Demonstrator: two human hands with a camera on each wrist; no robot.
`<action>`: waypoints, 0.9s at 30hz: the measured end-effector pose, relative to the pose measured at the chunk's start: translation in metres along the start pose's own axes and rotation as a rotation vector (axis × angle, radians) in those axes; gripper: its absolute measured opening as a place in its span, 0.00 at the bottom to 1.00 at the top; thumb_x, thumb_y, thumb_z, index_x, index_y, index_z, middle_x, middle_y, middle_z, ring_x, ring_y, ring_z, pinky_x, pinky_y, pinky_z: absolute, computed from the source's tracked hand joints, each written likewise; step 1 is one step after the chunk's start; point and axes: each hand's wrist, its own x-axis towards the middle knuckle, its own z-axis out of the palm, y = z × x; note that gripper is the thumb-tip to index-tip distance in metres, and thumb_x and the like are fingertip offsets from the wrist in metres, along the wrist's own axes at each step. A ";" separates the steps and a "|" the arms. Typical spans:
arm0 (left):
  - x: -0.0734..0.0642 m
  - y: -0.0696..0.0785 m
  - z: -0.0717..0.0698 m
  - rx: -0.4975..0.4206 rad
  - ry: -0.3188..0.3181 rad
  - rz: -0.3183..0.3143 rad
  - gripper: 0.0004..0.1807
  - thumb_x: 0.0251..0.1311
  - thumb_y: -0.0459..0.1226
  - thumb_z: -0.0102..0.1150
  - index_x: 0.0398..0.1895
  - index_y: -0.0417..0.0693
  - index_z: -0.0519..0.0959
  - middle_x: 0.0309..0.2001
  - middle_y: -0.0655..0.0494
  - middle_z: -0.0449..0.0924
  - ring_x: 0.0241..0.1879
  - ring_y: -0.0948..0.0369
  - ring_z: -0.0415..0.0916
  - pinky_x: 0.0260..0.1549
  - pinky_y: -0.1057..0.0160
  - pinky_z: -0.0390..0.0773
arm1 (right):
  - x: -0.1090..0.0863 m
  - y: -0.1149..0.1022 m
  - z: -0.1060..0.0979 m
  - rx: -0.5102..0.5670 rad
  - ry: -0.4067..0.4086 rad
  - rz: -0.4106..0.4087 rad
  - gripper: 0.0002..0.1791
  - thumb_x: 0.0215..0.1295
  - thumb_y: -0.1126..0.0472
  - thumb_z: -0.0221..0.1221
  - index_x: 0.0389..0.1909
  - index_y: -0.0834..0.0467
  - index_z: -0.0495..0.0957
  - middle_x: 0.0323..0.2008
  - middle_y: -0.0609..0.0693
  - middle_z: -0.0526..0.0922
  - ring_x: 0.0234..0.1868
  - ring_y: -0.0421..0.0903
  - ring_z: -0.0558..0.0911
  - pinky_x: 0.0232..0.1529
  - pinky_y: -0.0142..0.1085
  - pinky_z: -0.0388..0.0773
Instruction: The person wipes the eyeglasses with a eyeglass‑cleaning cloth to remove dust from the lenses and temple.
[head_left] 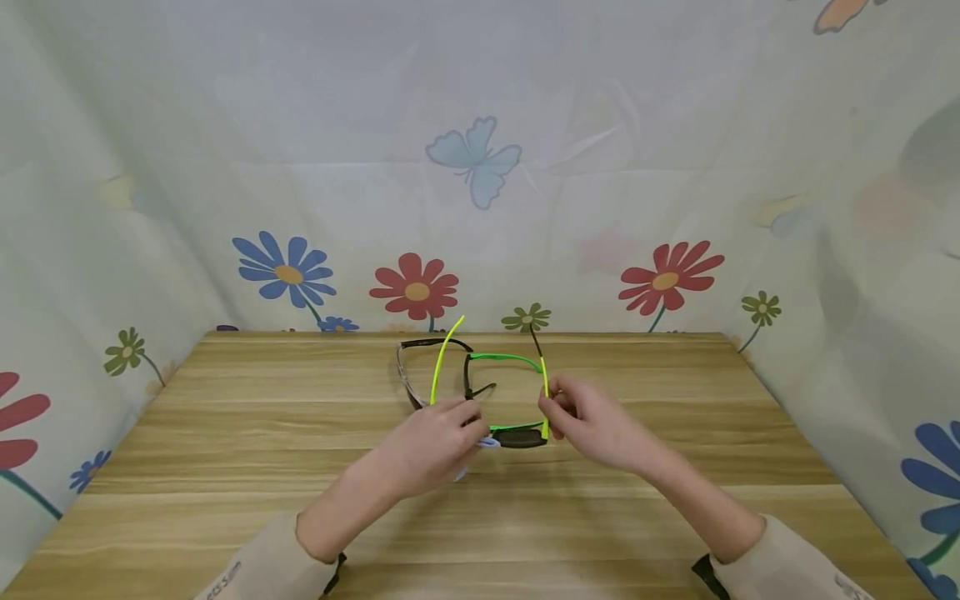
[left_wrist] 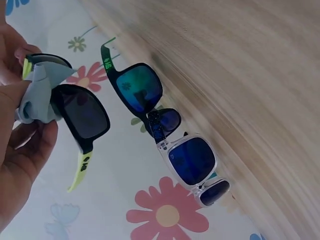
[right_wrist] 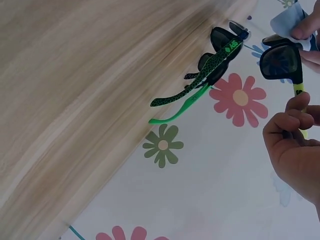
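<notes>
Above the wooden table (head_left: pixel 525 533), the yellow-armed sunglasses (head_left: pixel 519 438) were pinched at one temple (head_left: pixel 545 383) by the right hand (head_left: pixel 597 423) and through a cloth (left_wrist: pixel 40 97) by the left hand (head_left: pixel 441 440), and could be twisted by uneven pulling.

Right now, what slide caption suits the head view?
Left hand holds cloth against sunglasses; right hand grips a yellow temple.

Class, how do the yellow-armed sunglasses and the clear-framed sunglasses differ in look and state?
The yellow-armed sunglasses have a black front; the clear-framed sunglasses have a see-through one. In the left wrist view, the yellow-armed sunglasses' lenses look dark grey, the clear-framed sunglasses' blue. The right hand grips the yellow-armed sunglasses; the clear-framed sunglasses rest on the table. Both have two lenses.
</notes>
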 end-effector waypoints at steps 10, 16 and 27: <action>0.003 -0.002 0.000 -0.358 0.137 -0.173 0.07 0.64 0.34 0.71 0.43 0.44 0.85 0.41 0.55 0.75 0.35 0.62 0.79 0.36 0.69 0.81 | -0.003 -0.003 0.005 -0.091 0.043 -0.112 0.08 0.79 0.63 0.55 0.36 0.58 0.73 0.18 0.39 0.69 0.18 0.36 0.64 0.22 0.31 0.64; 0.007 0.000 -0.002 -0.397 0.213 -0.268 0.08 0.63 0.34 0.72 0.44 0.46 0.85 0.40 0.57 0.77 0.36 0.64 0.78 0.36 0.68 0.81 | -0.003 -0.003 0.008 -0.145 0.057 -0.199 0.05 0.78 0.65 0.56 0.38 0.55 0.74 0.21 0.38 0.71 0.19 0.35 0.67 0.21 0.32 0.67; 0.012 0.003 -0.002 -0.410 0.168 -0.385 0.16 0.61 0.34 0.73 0.43 0.46 0.74 0.37 0.56 0.84 0.35 0.64 0.82 0.34 0.66 0.82 | -0.003 -0.007 0.014 -0.239 0.077 -0.304 0.05 0.76 0.67 0.58 0.40 0.55 0.73 0.24 0.36 0.71 0.21 0.32 0.69 0.21 0.31 0.71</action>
